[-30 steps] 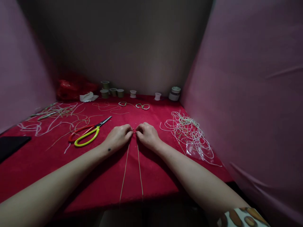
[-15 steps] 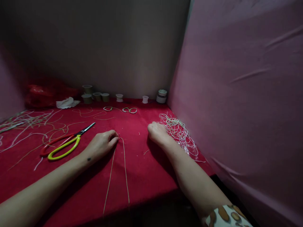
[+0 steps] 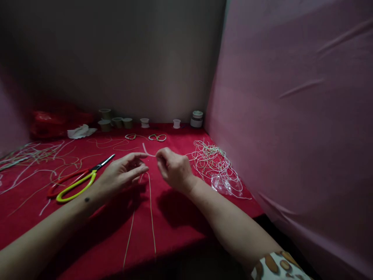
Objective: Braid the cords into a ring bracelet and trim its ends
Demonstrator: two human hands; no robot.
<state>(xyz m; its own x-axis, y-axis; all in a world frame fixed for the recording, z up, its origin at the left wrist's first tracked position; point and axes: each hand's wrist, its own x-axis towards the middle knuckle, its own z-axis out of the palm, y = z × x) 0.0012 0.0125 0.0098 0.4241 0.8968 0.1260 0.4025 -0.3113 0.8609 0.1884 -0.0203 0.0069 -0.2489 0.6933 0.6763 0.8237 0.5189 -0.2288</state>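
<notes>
My right hand (image 3: pixel 176 168) is closed in a pinch on a pale pink-white cord (image 3: pixel 149 154), whose free end sticks out to the left. The cord seems to run behind the hand toward the tangled pile of cords (image 3: pixel 214 157). My left hand (image 3: pixel 124 169) is open, thumb and forefinger apart, with its forefinger tip at or very near the free end. Below the hands a thin tan cord (image 3: pixel 151 210) lies folded over, its two strands hanging toward the table's front edge. Scissors (image 3: pixel 78 186) with red and yellow handles lie left of my left hand.
Along the back stand several thread spools (image 3: pixel 117 122), a white spool (image 3: pixel 176 123) and a lidded jar (image 3: pixel 197 119). Finished-looking cord loops (image 3: pixel 157 137) lie before them. Loose cords (image 3: pixel 35 155), white tissue (image 3: pixel 82 131) and a red plastic bag (image 3: pixel 48 122) are at left; clear plastic (image 3: pixel 221 184) at right.
My right hand has moved left from the tangled pile, bringing the pale cord's end. My left hand has lifted off the folded tan cord and its fingers have parted.
</notes>
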